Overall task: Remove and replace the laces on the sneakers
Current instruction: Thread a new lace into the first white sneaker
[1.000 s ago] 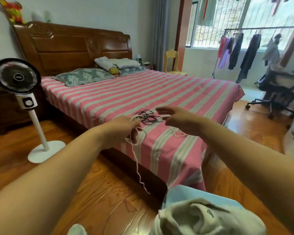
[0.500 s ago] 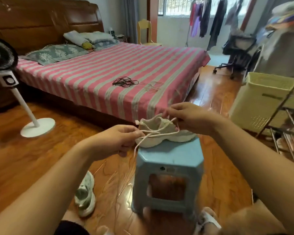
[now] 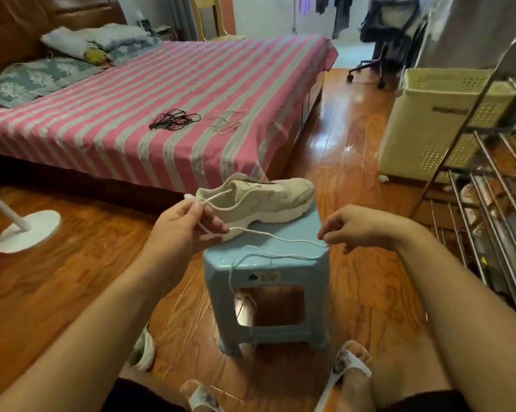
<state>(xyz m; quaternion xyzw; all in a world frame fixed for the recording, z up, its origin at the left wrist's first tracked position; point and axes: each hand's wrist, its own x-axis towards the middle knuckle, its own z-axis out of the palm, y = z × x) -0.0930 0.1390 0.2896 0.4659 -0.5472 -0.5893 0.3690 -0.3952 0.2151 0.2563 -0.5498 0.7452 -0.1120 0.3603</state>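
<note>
Both hands pinch white lace: left hand (image 3: pixel 185 233) near one end, right hand (image 3: pixel 352 230) along it, stretching it straight, probably for threading shoe (image 3: pixel 262 200) on stool (image 3: pixel 268 263).

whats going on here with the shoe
A person is working on a sneaker that sits on a blue stool. The left hand and the right hand each pinch a white lace stretched between them. A black lace lies on the bed, and another sneaker is on the floor.
</note>
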